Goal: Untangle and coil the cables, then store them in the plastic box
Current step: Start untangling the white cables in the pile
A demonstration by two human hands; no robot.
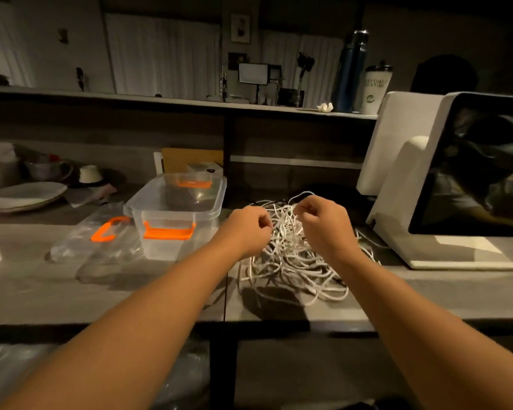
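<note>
Cables (290,261) lie tangled between and beneath both hands.

shop or café service counter (71,294) | point-of-sale screen (471,173) at right edge | stacked plates (27,195) far left | tumbler (375,87) on upper ledge

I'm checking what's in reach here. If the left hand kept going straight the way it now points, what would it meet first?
The left hand points forward and slightly right, into the tangle of white cables, its fingers already pinching there. So more cable first; beyond that the dark shelf wall, though depth is unclear.
</note>
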